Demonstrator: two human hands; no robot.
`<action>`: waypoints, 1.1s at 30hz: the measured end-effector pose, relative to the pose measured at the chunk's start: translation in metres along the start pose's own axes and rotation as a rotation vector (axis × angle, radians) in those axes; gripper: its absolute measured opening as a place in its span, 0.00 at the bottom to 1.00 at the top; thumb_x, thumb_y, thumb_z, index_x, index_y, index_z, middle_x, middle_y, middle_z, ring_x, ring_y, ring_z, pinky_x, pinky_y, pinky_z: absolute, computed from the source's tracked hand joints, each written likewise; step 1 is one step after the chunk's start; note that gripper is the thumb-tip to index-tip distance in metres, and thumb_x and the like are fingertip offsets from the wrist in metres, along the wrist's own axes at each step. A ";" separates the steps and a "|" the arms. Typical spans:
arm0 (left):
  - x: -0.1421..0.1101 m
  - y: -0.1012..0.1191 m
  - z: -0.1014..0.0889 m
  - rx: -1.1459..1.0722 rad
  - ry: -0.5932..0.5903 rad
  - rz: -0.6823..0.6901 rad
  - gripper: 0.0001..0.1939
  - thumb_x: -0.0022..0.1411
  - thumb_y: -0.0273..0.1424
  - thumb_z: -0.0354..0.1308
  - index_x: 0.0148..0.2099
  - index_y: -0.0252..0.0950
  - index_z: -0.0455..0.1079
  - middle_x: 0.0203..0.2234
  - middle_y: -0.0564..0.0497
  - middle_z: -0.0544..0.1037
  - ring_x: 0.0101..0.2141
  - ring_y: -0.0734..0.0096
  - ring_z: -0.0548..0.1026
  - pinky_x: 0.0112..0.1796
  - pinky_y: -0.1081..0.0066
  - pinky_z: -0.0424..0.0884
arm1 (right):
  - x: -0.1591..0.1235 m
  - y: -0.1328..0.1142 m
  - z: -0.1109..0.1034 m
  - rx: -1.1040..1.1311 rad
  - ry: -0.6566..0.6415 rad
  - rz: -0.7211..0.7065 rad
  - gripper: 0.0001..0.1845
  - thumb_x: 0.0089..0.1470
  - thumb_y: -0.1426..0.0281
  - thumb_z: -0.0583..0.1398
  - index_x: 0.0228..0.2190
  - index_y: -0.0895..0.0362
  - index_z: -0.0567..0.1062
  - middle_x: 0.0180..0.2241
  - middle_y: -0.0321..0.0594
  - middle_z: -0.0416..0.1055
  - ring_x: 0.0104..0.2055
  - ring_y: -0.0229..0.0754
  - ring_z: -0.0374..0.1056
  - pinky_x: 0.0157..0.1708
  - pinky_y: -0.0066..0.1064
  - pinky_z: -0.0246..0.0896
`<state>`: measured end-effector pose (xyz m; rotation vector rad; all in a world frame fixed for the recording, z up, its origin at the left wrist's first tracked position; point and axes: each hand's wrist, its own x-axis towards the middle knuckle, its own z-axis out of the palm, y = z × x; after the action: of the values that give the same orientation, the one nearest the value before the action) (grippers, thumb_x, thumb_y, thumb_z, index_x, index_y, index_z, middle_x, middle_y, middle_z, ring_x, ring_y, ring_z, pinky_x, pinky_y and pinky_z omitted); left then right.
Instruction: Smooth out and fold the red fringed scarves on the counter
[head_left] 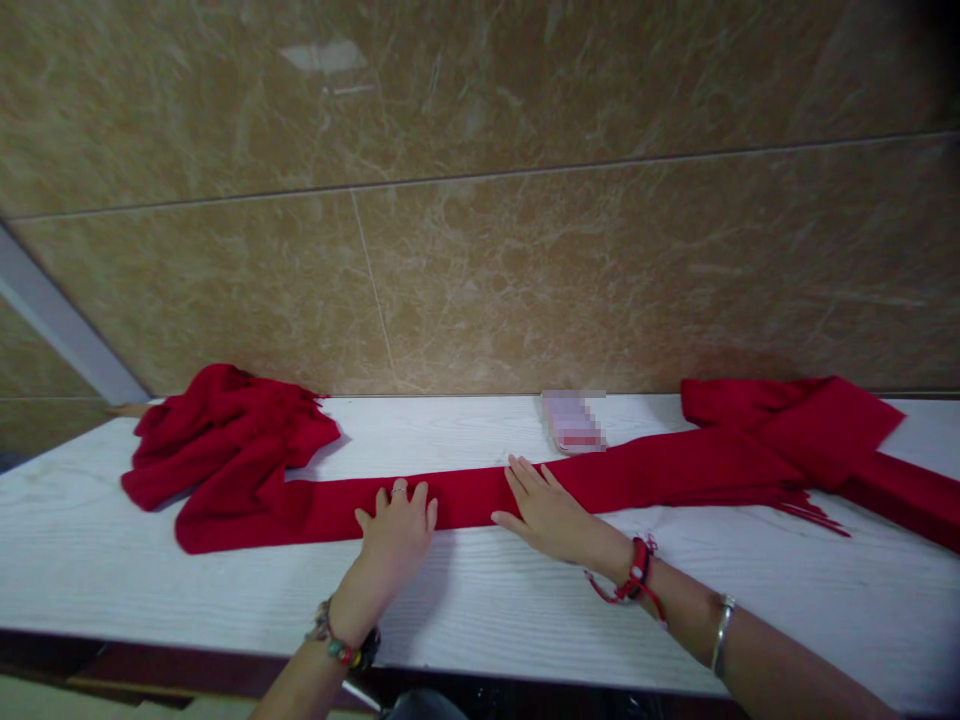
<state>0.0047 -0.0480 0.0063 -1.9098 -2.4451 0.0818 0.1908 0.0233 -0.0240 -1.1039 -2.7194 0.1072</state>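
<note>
A long red scarf (469,499) lies across the white table, folded lengthwise into a flat band. My left hand (397,525) rests on the band left of its middle, fingers apart, a ring on one finger. To its right, my right hand (551,512) presses flat on the same band with fingers stretched out. At the left end the cloth is bunched into a loose heap. Fringe shows near the right end, where more folded red cloth (817,430) overlaps the band; whether it is a separate piece I cannot tell.
A partly blurred pinkish object, perhaps a phone (571,420), lies behind the band near the wall. The white wood-grain table (480,610) runs along a brown marble-tiled wall (525,280). Its front edge is close to my forearms.
</note>
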 end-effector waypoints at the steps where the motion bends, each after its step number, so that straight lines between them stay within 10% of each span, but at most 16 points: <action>1: 0.003 0.003 0.002 0.021 0.048 0.043 0.21 0.63 0.31 0.37 0.57 0.36 0.59 0.53 0.38 0.63 0.50 0.47 0.63 0.44 0.43 0.60 | 0.003 -0.003 -0.001 0.001 0.033 -0.014 0.36 0.57 0.54 0.44 0.54 0.72 0.58 0.58 0.60 0.49 0.60 0.54 0.43 0.56 0.47 0.41; 7: 0.017 0.004 0.009 -0.039 0.013 0.348 0.27 0.55 0.20 0.40 0.57 0.39 0.58 0.53 0.47 0.62 0.51 0.62 0.60 0.47 0.61 0.63 | 0.024 -0.027 -0.003 0.011 0.112 -0.111 0.20 0.56 0.62 0.51 0.44 0.63 0.69 0.43 0.49 0.66 0.47 0.47 0.59 0.47 0.38 0.54; 20: 0.009 0.012 0.015 0.060 -0.001 0.009 0.29 0.58 0.31 0.39 0.62 0.32 0.48 0.61 0.45 0.48 0.58 0.41 0.46 0.50 0.38 0.45 | 0.025 -0.026 0.001 0.025 0.119 -0.135 0.26 0.58 0.59 0.47 0.52 0.62 0.63 0.52 0.49 0.61 0.52 0.51 0.55 0.50 0.44 0.50; 25: 0.012 -0.009 0.016 -0.104 -0.151 -0.033 0.27 0.62 0.40 0.36 0.63 0.46 0.41 0.63 0.51 0.37 0.60 0.43 0.37 0.49 0.36 0.45 | 0.019 -0.017 0.003 0.105 -0.026 -0.174 0.32 0.59 0.57 0.43 0.57 0.64 0.53 0.60 0.49 0.46 0.61 0.50 0.40 0.57 0.49 0.36; 33: 0.012 -0.031 0.020 -0.093 -0.104 -0.155 0.36 0.58 0.51 0.39 0.64 0.41 0.41 0.62 0.43 0.36 0.58 0.36 0.36 0.49 0.35 0.43 | 0.010 -0.015 0.000 0.087 -0.019 -0.084 0.31 0.59 0.58 0.41 0.58 0.65 0.52 0.60 0.49 0.44 0.62 0.49 0.38 0.57 0.49 0.37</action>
<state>-0.0297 -0.0445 -0.0118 -1.7847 -2.7023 0.0651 0.1737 0.0190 -0.0200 -0.9682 -2.7449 0.2217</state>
